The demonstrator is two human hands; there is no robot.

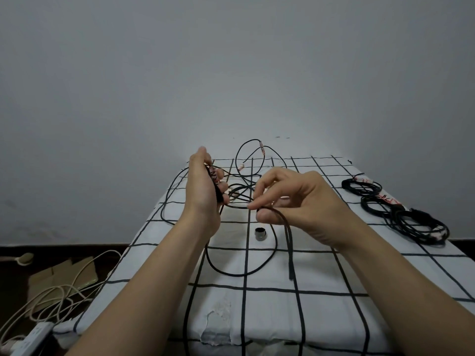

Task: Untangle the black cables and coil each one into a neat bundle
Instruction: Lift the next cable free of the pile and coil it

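A tangle of thin black cables (246,160) loops above and across the far half of a white cloth with a black grid (321,273). My left hand (203,191) is raised at centre left, its fingers curled round several turns of black cable. My right hand (290,199) pinches one black strand between thumb and forefinger; that strand (289,242) hangs down to the cloth and its end lies near the middle. A loose loop of cable (231,268) rests on the cloth below my hands. Three coiled black bundles (411,222) lie at the right edge.
A small metal ring-like piece (260,233) stands on the cloth between my forearms. On the dark floor at the left lie beige cables (59,291), flat cardboard (61,276) and a white power strip (30,335). A plain grey wall is behind.
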